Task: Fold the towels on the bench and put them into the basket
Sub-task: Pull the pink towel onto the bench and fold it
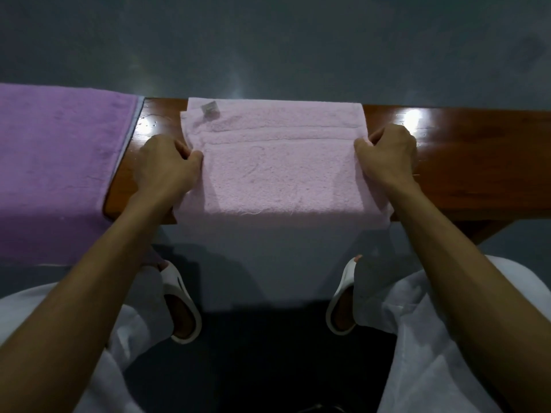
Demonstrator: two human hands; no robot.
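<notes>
1. pink towel (pixel 274 162): lies in layers across the middle of the bench (pixel 462 162), spans it from far edge to near edge, and hangs down over the near edge toward the feet. Shows raised woven bands running side to side in the far half. Carries a small label (pixel 210 108) near the far left corner.

2. left hand (pixel 167 165): pinches the left edge of the pink towel, thumb and curled fingers closed on the cloth, knuckles up, just above the wood.

3. right hand (pixel 387 156): pinches the right edge of the same towel, fingers curled and closed on the cloth, level with the other hand.

4. purple towel (pixel 56 162): lies spread over the left end of the bench, apart from the pink towel, with a strip of bare wood between, and drapes over the near edge.

5. Bench: dark glossy wood, runs left to right, reflects bright spots of light beside each hand.

6. Below: white trousers (pixel 432 338), left slipper (pixel 179 302) and right slipper (pixel 343 299), both white, on a grey floor (pixel 268 49).
</notes>
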